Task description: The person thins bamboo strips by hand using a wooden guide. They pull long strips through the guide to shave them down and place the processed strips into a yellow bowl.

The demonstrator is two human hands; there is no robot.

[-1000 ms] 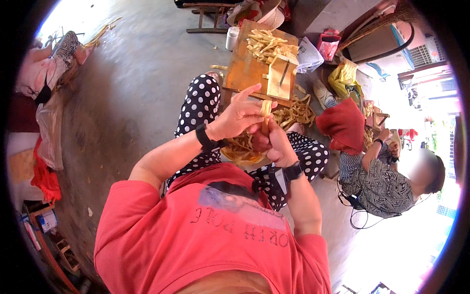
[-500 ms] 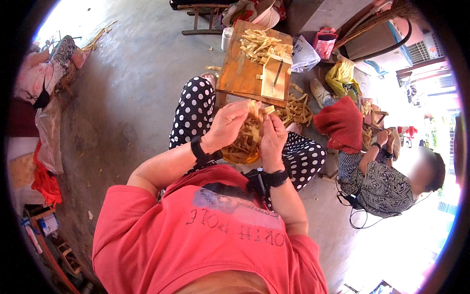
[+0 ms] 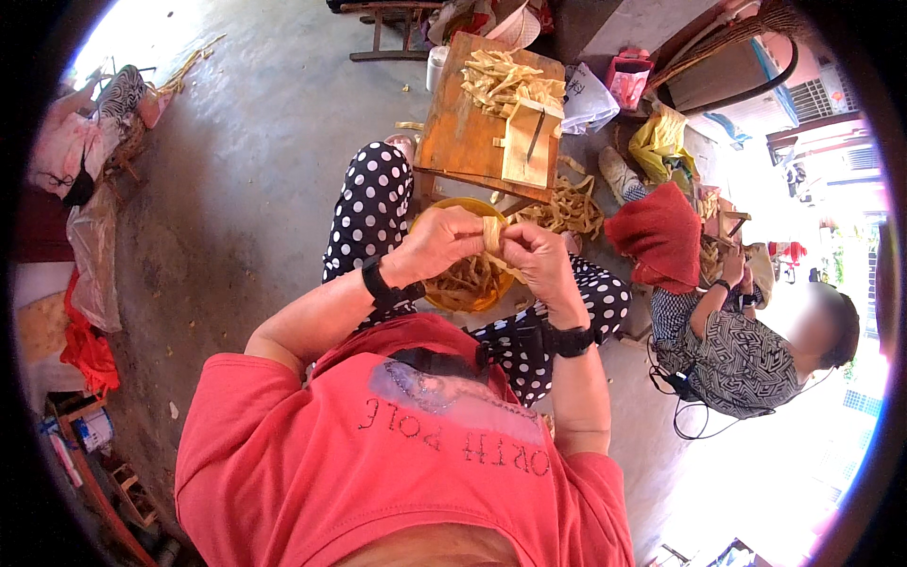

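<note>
Over a round yellow basin, my left hand and my right hand meet. Both sets of fingers pinch a flat, pale yellow strip, folded or looped between them. Fingertips partly cover it, and I cannot make out its exact material. Below, the basin holds many darker yellow-brown strips. Just beyond my hands stands a low wooden table. A pile of pale strips lies on it, along with a small wooden board bearing a dark, narrow bar.
More strips lie heaped on the floor right of the table. Further right, a seated person handles something beside a red cloth. A yellow bag and a white bag stand near the table. A white cylindrical container is at its left.
My right hand has turned and shifted right, its fingers now curled in against the strip. The strip has come down closer to the left fingertips. More of the basin's rim shows.
</note>
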